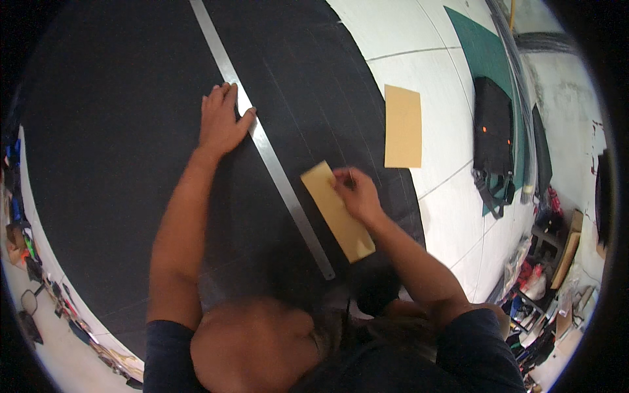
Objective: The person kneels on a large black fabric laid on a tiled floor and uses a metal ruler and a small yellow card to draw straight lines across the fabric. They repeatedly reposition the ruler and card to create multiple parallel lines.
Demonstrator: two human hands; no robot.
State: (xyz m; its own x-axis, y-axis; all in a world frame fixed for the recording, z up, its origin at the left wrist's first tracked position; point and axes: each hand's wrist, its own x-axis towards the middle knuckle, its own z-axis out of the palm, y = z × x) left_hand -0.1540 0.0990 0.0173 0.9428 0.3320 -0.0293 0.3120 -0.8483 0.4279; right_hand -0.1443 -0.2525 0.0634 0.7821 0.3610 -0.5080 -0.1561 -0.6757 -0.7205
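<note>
— Black fabric [131, 131] covered most of a wide white table [419, 78], didn't it?

— Yes, spread flat, with faint chalk lines across it. At the table's far right lay a green cutting mat [481, 49] with a black bag [493, 124] on it, and a loose tan card [402, 126] sat on the white surface just beside the cloth's edge.

— Where were the hands in the head view?

— Left hand [221, 121] was open, palm down and fingers spread on the cloth, its thumb touching a long metal ruler [262, 137] that ran diagonally from the top toward the person's body.

— And the other one?

— Right hand [356, 192] was closed, fingers pinched at the upper end of a narrow tan cardboard strip [337, 211]. Whether it also held chalk, I couldn't tell.

— How did that strip lie?

— Flat on the black fabric, just to the right of the ruler and roughly parallel to it, not touching it. Clutter lined the floor at both lower edges.
</note>
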